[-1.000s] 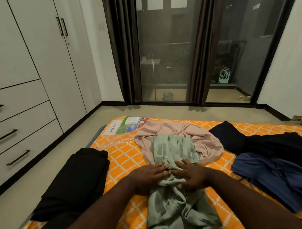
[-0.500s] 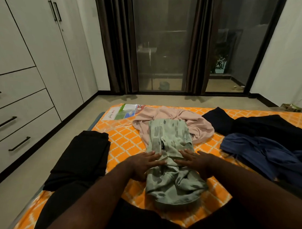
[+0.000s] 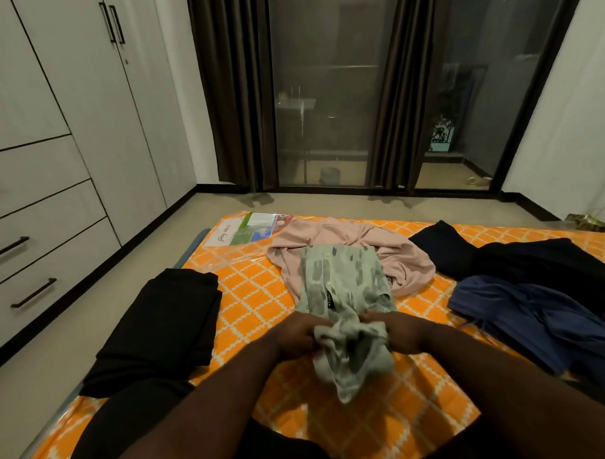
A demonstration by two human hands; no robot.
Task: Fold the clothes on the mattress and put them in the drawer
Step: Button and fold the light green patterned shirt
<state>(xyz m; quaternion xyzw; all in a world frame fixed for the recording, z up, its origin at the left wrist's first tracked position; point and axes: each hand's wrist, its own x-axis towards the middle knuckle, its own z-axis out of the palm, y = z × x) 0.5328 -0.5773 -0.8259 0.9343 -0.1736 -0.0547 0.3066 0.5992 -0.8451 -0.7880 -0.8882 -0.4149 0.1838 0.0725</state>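
Both hands clutch the bunched near end of a pale green shirt (image 3: 341, 289) in the middle of an orange mattress (image 3: 248, 293). The left hand (image 3: 298, 336) grips the bunch at 9 o'clock and the right hand (image 3: 400, 332) at 3 o'clock, fingers curled into the cloth. The rest of the shirt stretches toward 12 o'clock, overlapping a pink garment (image 3: 349, 241). Folded black clothes (image 3: 167, 323) lie at 9 o'clock and blue clothes (image 3: 523, 311) at 3. Closed drawers (image 3: 45, 269) stand far left.
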